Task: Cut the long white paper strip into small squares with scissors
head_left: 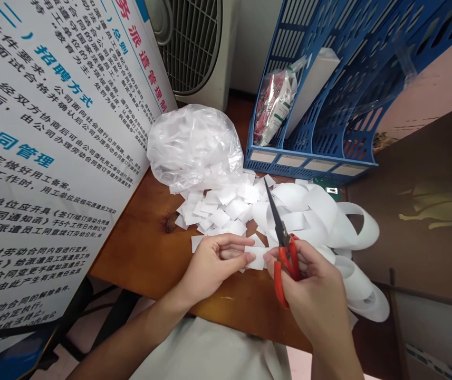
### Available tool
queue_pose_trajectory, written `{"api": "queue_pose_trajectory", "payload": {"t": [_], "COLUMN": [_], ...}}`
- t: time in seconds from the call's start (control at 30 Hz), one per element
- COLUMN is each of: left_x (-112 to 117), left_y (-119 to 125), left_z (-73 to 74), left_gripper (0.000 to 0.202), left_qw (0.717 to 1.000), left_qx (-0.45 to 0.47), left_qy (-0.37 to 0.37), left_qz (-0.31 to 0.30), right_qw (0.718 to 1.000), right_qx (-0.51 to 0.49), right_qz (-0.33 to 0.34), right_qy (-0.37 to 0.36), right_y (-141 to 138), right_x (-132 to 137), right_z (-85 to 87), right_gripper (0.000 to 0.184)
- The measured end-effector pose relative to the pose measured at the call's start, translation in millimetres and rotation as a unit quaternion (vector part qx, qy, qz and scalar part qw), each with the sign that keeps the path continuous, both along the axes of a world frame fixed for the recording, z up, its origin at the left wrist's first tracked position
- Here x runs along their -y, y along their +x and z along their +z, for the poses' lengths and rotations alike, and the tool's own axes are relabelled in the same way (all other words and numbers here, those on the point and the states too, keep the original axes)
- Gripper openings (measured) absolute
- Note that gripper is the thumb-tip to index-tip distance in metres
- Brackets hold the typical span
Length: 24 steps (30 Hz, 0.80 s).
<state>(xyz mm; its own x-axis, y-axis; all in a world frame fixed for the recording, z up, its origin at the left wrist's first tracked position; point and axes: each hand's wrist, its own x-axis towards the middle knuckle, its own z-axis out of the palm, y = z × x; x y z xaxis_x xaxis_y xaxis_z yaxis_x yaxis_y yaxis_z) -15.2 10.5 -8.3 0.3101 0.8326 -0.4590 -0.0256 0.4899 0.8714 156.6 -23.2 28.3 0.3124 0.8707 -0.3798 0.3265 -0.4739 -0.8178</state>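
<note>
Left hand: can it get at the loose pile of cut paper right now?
Probably yes. The pile of cut paper lies just beyond the left hand, with no visible barrier between. But its thumb and fingers hold a white paper piece, so it may need to let go first.

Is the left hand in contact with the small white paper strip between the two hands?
Touching. The head view shows the left hand with its thumb tip overlapping the near-left part of the paper strip, no gap visible.
</note>
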Motion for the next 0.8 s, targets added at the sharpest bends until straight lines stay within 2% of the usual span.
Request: {"api": "queue_pose_trajectory", "payload": {"t": [0.27,0.33,0.47,0.57,0.7,0.77,0.8], "left_x": [1.5,1.6,1.3,0.1,-2.8,-4.6,-5.4], "left_y": [0.1,0.1,-1.0,-4.3,-10.3,-12.2,-12.9], "left_z": [1.2,1.8,2.9,4.3,7.4,8.6,8.9], "left_gripper": [0.032,0.03,0.033,0.037,0.022,0.019,0.021], "left_qw": [1.0,1.0,1.0,0.997,0.985,0.981,0.98], "left_qx": [-0.004,-0.005,-0.002,-0.035,-0.087,-0.084,-0.083], "left_qy": [-0.003,-0.002,-0.02,-0.026,0.002,0.012,0.013], "left_qz": [0.002,-0.003,-0.015,-0.062,-0.146,-0.175,-0.181], "right_qw": [0.999,0.997,0.98,0.964,0.939,0.935,0.941], "right_qx": [0.028,0.03,-0.012,-0.02,0.001,0.025,0.04], "right_qz": [0.038,0.077,0.194,0.26,0.342,0.354,0.337], "right_qy": [0.009,0.006,-0.033,-0.046,-0.023,-0.011,-0.001], "right_y": [6.0,11.0,21.6,26.2,26.0,23.4,21.9], "right_x": [-2.7,-5.4,-13.8,-19.9,-28.0,-31.6,-32.6], "right_z": [1.3,1.5,2.8,3.6,4.9,6.4,7.2], "right_gripper": [0.022,0.023,0.012,0.008,0.006,0.005,0.003]}}
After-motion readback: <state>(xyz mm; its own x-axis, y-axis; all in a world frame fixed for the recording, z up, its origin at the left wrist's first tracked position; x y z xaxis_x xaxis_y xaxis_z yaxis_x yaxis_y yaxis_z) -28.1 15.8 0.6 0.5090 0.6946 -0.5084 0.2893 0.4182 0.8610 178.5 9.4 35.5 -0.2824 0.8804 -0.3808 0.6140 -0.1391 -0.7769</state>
